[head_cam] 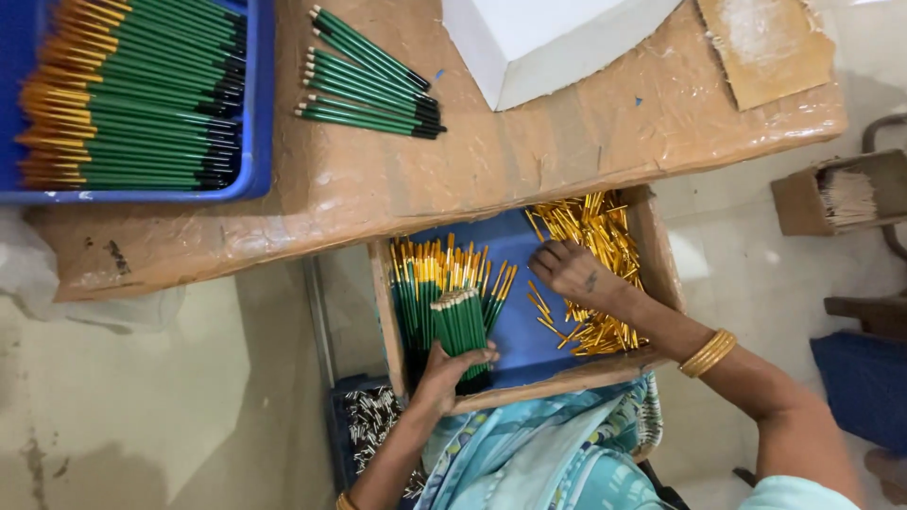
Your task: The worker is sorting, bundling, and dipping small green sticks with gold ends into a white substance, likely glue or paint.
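Green pencils (pixel 461 326) bunched in the left hand (pixel 444 373); right hand (pixel 573 271), fingers curled, reaches into gold ferrules (pixel 595 227) in a box (pixel 383 293)

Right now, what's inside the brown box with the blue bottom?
Inside the box are green pencils, the bundle the left hand holds, and gold caps under the right hand. The hands and piles cover part of the blue bottom.

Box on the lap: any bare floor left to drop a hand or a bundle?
One blue patch of the box, between the green pencils and the gold caps. Left hand grips a pencil bundle; right hand rests on the caps. Both sides are crowded.
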